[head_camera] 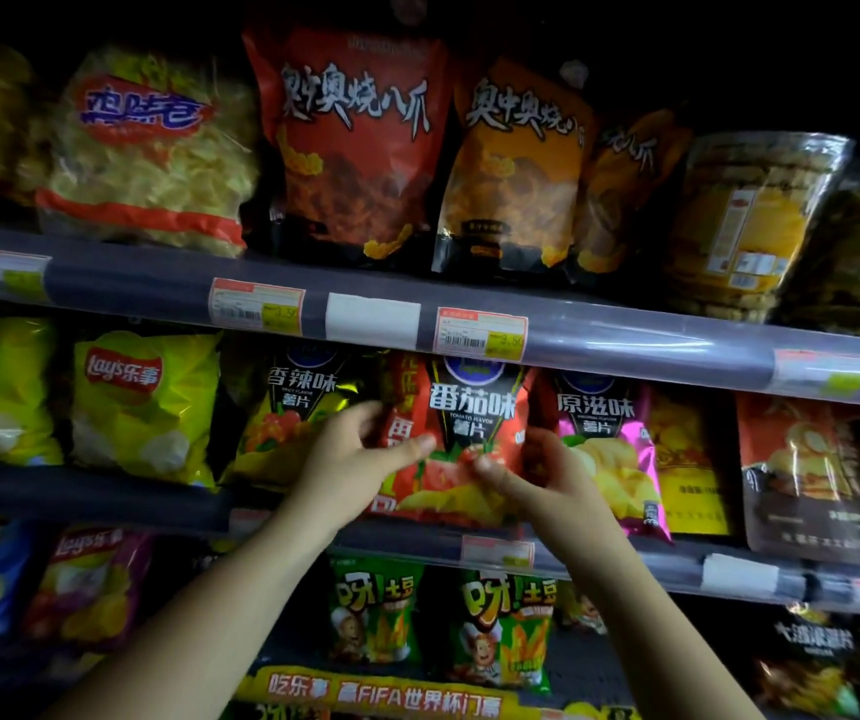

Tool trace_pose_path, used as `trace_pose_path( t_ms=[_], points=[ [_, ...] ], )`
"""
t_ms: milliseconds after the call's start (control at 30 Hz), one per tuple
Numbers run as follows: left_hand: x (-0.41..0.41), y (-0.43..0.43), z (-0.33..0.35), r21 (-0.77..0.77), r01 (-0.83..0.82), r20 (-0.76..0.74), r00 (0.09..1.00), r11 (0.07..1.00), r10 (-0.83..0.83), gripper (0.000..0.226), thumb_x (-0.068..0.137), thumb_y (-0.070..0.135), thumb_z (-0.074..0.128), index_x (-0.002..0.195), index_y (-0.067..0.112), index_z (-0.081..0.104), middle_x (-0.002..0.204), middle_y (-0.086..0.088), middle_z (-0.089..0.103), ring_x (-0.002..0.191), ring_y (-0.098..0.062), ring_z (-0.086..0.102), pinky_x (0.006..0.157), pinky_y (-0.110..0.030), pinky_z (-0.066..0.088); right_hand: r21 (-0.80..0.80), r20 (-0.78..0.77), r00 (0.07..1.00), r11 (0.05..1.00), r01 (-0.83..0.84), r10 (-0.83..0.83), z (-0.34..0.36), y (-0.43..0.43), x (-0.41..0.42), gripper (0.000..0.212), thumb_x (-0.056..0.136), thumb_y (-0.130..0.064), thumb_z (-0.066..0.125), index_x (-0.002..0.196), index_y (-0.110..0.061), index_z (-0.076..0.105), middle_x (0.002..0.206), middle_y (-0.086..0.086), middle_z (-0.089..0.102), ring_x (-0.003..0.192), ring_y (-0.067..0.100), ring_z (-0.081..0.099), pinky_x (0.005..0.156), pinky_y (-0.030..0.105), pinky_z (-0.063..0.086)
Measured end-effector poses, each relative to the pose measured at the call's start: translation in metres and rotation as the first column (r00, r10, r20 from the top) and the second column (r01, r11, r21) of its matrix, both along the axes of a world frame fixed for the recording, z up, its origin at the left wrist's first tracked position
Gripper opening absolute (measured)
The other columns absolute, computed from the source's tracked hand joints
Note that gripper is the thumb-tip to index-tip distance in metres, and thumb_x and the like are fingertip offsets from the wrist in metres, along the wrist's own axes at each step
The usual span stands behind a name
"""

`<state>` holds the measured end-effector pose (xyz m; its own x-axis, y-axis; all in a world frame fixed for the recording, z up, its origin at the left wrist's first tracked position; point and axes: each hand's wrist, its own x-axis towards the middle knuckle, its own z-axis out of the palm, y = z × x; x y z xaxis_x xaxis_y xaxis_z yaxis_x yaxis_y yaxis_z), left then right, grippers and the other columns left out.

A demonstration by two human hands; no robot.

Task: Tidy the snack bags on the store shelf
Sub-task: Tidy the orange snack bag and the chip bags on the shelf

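Red tomato bag (474, 407): on the middle shelf (79, 493), upright, wedged between black spicy bag (303, 397) and pink bag (609, 459).
Left hand (355, 454): clamped on the bag's left edge, thumb across the front.
Right hand (537, 475): pinching the right edge.
Risk: tight row, so a tug could drag a neighbour off the ledge; a hard squeeze could crush chips.

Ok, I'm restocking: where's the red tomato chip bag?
Head view, middle shelf, centre: red tomato bag between the black spicy bag and pink bag, held by left hand and right hand.
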<state>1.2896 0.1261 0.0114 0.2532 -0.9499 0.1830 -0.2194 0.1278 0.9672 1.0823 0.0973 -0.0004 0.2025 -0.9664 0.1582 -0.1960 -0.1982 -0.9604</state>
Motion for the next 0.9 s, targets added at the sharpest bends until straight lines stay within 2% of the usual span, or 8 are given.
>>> trace_pose_path(
  t_ms=[167,300,367,567,633,733,833,900],
  points=[
    [-0.015,-0.026,0.001,-0.100,-0.139,0.227,0.961,0.985,0.158,0.043,0.080,0.032,0.079,0.119,0.020,0.063,0.109,0.004,0.070,0.100,-0.018,0.068,0.091,-0.043,0.056,-0.192,-0.220,0.953,0.967,0.168,-0.210,0.012,-0.014,0.010,0.053,0.082,-0.029,0.084,0.119,-0.025,0.047,0.099,-0.013,0.068,0.086,0.006,0.069,0.074,0.032,0.060],
    [-0.019,-0.038,-0.012,-0.062,-0.160,0.380,0.909,0.985,0.172,0.047,0.083,0.030,0.076,0.125,0.020,0.059,0.114,0.003,0.072,0.104,-0.017,0.069,0.093,-0.039,0.055,-0.227,-0.447,0.859,0.961,0.161,-0.249,0.009,-0.021,0.017,0.045,0.087,-0.029,0.078,0.115,-0.015,0.046,0.102,0.001,0.069,0.097,0.027,0.070,0.061,0.024,0.043],
    [-0.020,-0.039,-0.017,-0.060,-0.158,0.415,0.894,0.986,0.169,0.046,0.084,0.031,0.075,0.125,0.019,0.059,0.114,0.003,0.073,0.103,-0.015,0.069,0.093,-0.038,0.056,-0.239,-0.502,0.825,0.958,0.155,-0.259,0.007,-0.023,0.018,0.044,0.089,-0.027,0.077,0.117,-0.010,0.049,0.110,0.008,0.072,0.103,0.030,0.070,0.068,0.025,0.041],
    [-0.017,-0.037,-0.017,-0.073,-0.122,0.499,0.855,0.990,0.142,0.060,0.085,0.033,0.074,0.137,0.018,0.050,0.128,0.002,0.067,0.113,-0.015,0.065,0.090,-0.023,0.047,-0.309,-0.438,0.837,0.929,0.203,-0.328,0.006,-0.025,0.022,0.045,0.088,-0.021,0.076,0.122,-0.008,0.052,0.115,0.012,0.072,0.104,0.031,0.069,0.077,0.032,0.051],
    [-0.008,-0.026,-0.015,-0.131,-0.092,0.498,0.855,0.987,0.146,0.067,0.085,0.033,0.074,0.143,0.017,0.046,0.135,0.001,0.063,0.119,-0.014,0.062,0.100,-0.029,0.050,-0.421,-0.359,0.839,0.873,0.245,-0.409,0.011,-0.021,0.023,0.041,0.089,-0.020,0.074,0.121,-0.008,0.051,0.111,0.010,0.066,0.103,0.029,0.064,0.081,0.034,0.050],
    [0.023,-0.006,-0.006,-0.319,-0.164,0.480,0.821,0.933,0.308,0.047,0.086,0.026,0.071,0.130,0.017,0.057,0.127,0.001,0.065,0.109,-0.013,0.064,0.092,-0.036,0.057,-0.605,-0.192,0.849,0.741,0.292,-0.492,0.024,-0.010,0.037,0.027,0.089,-0.014,0.070,0.109,-0.005,0.054,0.100,0.006,0.055,0.092,0.017,0.051,0.078,0.026,0.037],
    [0.065,0.004,-0.001,-0.387,-0.339,0.444,0.746,0.858,0.495,0.045,0.088,0.027,0.067,0.130,0.017,0.053,0.132,-0.003,0.059,0.117,-0.022,0.060,0.095,-0.038,0.052,-0.581,-0.254,0.920,0.808,0.102,-0.299,0.029,0.000,0.078,0.019,0.091,-0.016,0.069,0.105,-0.009,0.058,0.098,0.006,0.063,0.089,0.018,0.057,0.075,0.027,0.041],
    [0.087,0.000,-0.005,-0.257,-0.407,0.460,0.746,0.876,0.482,0.059,0.090,0.034,0.065,0.142,0.019,0.042,0.145,-0.006,0.048,0.130,-0.027,0.051,0.101,-0.040,0.045,-0.437,-0.352,0.927,0.899,-0.038,-0.132,0.025,0.001,0.113,0.035,0.093,-0.024,0.068,0.122,-0.009,0.054,0.115,0.009,0.066,0.106,0.025,0.063,0.087,0.029,0.046]
  ],
)
